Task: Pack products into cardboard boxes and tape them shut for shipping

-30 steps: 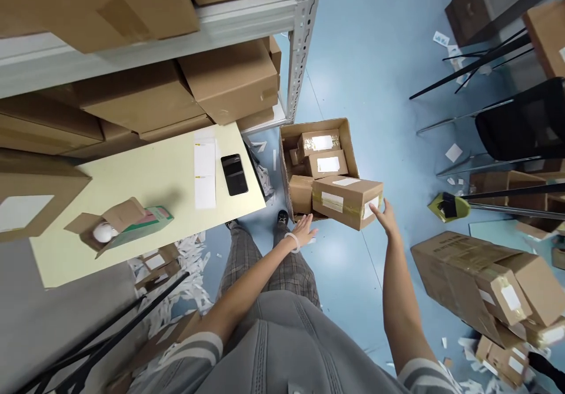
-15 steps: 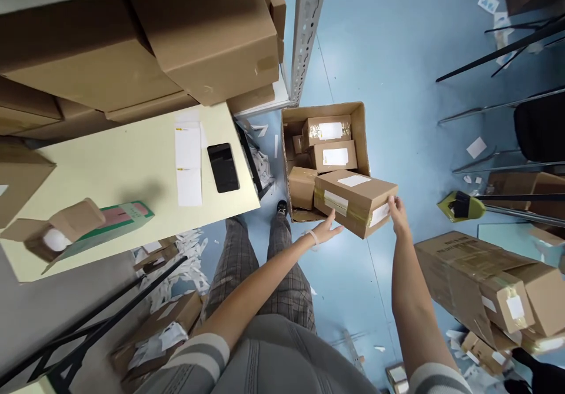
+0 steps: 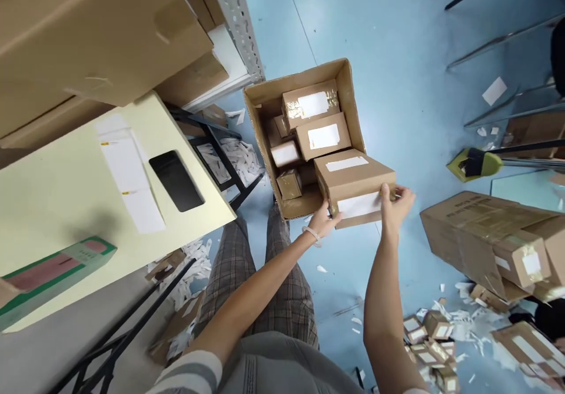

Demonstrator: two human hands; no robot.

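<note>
Steadying the labelled carton [image 3: 358, 179] at the near-right edge of the open box [image 3: 346, 90] appears the present step, left hand [image 3: 323, 221] and right hand [image 3: 394, 208] fingers gripping opposite sides, any shift likely calling for level two-handed support.

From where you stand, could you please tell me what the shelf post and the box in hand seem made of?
Shelf post: probably metal, grey and smooth, judging by its rows of punched holes; coating unclear. Box in hand: likely cardboard, matte brown, with crisp folded edges.
</note>
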